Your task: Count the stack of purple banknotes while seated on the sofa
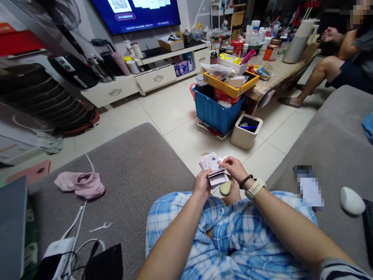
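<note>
I sit on a grey sofa in blue plaid shorts. My left hand grips a small stack of paper cards from below, above my knees. My right hand, with a watch and a dark band on its wrist, pinches the top of the same stack with its fingertips. The cards are white with small print and fan out slightly.
A beige bin and a blue crate stand on the tiled floor ahead, beside a cluttered low table. Another person sits at the far right. On the sofa lie a pink cloth, cables and a white mouse.
</note>
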`<action>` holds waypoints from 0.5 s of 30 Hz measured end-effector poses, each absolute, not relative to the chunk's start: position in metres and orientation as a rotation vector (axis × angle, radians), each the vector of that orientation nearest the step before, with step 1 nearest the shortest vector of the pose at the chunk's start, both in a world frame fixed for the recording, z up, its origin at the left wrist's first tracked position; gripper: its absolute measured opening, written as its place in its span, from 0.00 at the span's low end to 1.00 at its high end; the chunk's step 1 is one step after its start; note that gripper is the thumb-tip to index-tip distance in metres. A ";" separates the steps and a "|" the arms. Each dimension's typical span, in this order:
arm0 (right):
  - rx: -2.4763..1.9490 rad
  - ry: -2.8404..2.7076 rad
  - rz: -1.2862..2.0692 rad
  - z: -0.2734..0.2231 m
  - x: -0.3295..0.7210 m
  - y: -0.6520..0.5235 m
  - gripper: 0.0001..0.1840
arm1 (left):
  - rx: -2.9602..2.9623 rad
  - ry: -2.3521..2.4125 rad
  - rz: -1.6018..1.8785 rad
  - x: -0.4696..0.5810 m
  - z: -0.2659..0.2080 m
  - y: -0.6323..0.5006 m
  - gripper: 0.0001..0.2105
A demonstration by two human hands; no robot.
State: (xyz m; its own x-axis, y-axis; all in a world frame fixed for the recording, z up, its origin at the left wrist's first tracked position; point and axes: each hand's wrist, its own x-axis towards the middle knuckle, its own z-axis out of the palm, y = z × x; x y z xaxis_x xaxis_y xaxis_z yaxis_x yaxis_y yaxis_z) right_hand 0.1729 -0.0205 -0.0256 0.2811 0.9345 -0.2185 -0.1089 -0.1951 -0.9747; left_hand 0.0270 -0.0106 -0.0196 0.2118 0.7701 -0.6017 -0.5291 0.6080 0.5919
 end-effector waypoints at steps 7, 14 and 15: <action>-1.467 -0.918 1.120 -0.030 0.171 -0.012 0.20 | 0.203 1.009 0.910 0.027 -0.020 -0.008 0.11; -1.416 -1.138 1.223 0.000 0.173 -0.017 0.16 | 0.237 1.033 0.878 0.025 -0.012 0.002 0.14; -1.411 -1.223 1.208 0.009 0.181 -0.021 0.16 | 0.252 1.049 0.871 0.025 -0.011 0.004 0.14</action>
